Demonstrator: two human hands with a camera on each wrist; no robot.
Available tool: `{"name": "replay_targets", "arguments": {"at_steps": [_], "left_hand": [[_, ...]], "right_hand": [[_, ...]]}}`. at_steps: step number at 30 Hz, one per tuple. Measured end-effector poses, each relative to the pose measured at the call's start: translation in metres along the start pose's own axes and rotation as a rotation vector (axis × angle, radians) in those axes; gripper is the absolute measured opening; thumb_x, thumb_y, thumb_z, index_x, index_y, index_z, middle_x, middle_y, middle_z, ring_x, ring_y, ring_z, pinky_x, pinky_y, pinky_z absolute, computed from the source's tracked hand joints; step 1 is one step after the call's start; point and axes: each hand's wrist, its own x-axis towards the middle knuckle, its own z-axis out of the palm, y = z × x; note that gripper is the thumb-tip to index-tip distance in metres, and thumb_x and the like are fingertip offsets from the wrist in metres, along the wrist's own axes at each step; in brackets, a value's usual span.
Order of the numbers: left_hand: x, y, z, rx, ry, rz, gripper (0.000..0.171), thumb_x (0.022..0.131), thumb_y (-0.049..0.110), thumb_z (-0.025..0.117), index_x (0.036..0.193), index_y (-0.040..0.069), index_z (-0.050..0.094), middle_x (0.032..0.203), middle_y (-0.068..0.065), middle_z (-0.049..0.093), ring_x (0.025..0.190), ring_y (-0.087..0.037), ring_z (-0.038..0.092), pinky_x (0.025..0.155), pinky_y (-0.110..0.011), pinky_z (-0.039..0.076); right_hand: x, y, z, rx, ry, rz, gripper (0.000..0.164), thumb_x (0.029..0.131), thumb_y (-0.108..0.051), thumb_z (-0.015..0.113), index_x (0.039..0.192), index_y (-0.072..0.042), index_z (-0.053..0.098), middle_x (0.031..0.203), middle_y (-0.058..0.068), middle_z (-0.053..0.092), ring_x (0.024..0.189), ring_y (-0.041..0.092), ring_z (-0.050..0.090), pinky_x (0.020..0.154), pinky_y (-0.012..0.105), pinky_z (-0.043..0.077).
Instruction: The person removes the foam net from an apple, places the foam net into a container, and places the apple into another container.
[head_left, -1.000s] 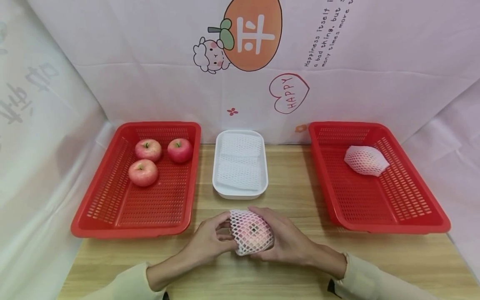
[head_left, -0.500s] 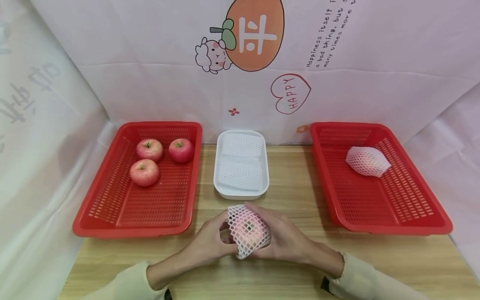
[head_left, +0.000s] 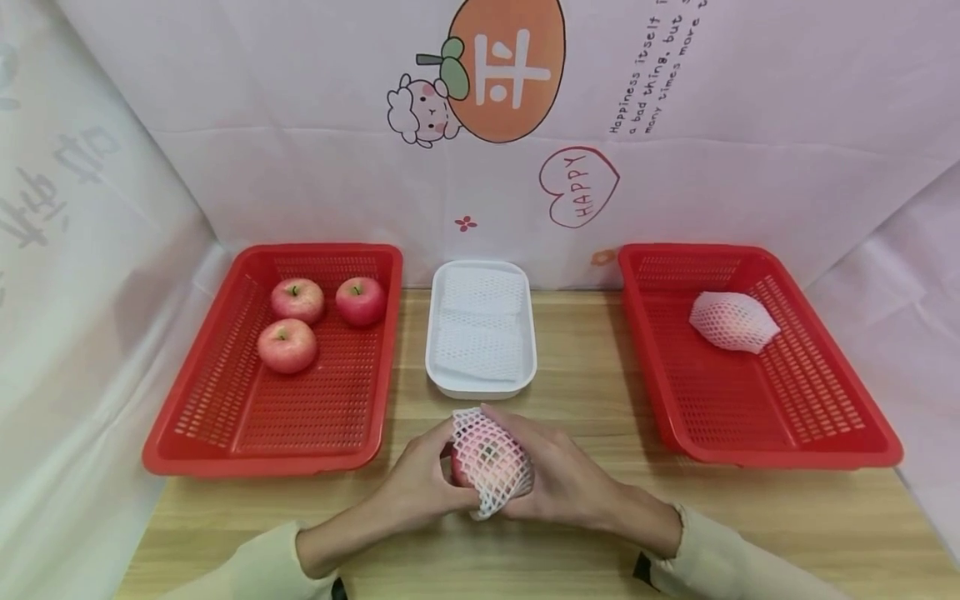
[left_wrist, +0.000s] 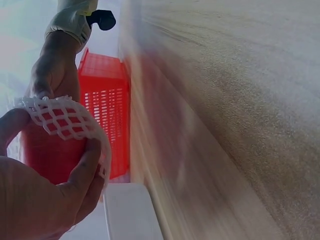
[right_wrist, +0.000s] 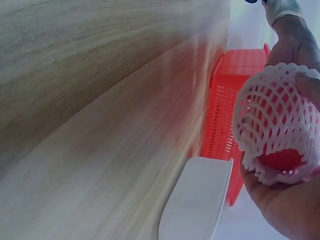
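Low over the front of the table, both hands hold a red apple (left_wrist: 52, 155) partly covered by a white foam fruit net (head_left: 491, 462). My left hand (head_left: 416, 483) curls its fingers and thumb round the left side, where bare red skin shows past the net's edge. From the right, my right hand (head_left: 570, 479) grips the netted side, thumb and fingers curled round it. In the right wrist view the foam net (right_wrist: 275, 112) spreads over the apple, with red skin showing through an opening near its lower end. The apple's underside is hidden in the head view.
A red basket (head_left: 270, 462) on the left holds three bare apples (head_left: 287, 345). At back centre stands a white tray (head_left: 480, 390) with flat foam nets (head_left: 480, 333). Another red basket (head_left: 780, 457) on the right holds one netted apple (head_left: 733, 322). White cloth (head_left: 337, 183) hangs behind.
The hands and netted apple have shifted slightly left. The net has tilted and its left edge has moved, so bare red skin now shows beside my left hand.
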Motion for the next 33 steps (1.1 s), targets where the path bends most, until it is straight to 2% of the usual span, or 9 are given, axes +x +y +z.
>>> {"name": "replay_targets", "arguments": {"at_steps": [11, 17, 26, 33], "left_hand": [[0.001, 0.003, -0.006, -0.027, 0.012, -0.027, 0.073, 0.071, 0.014, 0.091, 0.138, 0.01, 0.063, 0.127, -0.001, 0.072, 0.122, -0.021, 0.066, 0.11, -0.037, 0.051], [0.0, 0.002, -0.008, -0.042, -0.001, -0.023, 0.075, 0.071, 0.013, 0.09, 0.14, 0.01, 0.062, 0.127, -0.001, 0.072, 0.124, -0.021, 0.064, 0.112, -0.038, 0.049], [-0.003, 0.004, -0.01, -0.031, -0.04, -0.023, 0.072, 0.069, 0.012, 0.088, 0.137, 0.012, 0.064, 0.125, 0.001, 0.072, 0.123, -0.019, 0.064, 0.112, -0.038, 0.049], [-0.005, 0.005, -0.014, -0.061, -0.1, -0.019, 0.072, 0.071, 0.012, 0.088, 0.139, 0.01, 0.063, 0.129, -0.002, 0.07, 0.125, -0.021, 0.064, 0.111, -0.036, 0.05]], "right_hand": [[-0.004, 0.005, -0.011, 0.005, -0.016, -0.01, 0.104, 0.073, -0.027, 0.1, 0.158, -0.004, 0.046, 0.144, 0.012, 0.066, 0.128, 0.03, 0.067, 0.104, 0.045, 0.058], [-0.004, 0.009, -0.013, 0.0, 0.02, -0.094, 0.098, 0.072, -0.027, 0.099, 0.154, 0.001, 0.052, 0.141, 0.014, 0.068, 0.123, 0.03, 0.07, 0.101, 0.042, 0.059], [-0.007, 0.013, -0.017, 0.034, 0.042, -0.143, 0.083, 0.078, -0.027, 0.095, 0.15, -0.005, 0.059, 0.137, 0.011, 0.071, 0.118, 0.027, 0.073, 0.101, 0.035, 0.059], [-0.011, 0.016, -0.02, 0.065, 0.036, -0.162, 0.071, 0.084, -0.029, 0.09, 0.146, -0.005, 0.063, 0.133, 0.01, 0.073, 0.118, 0.026, 0.073, 0.102, 0.029, 0.057]]}}
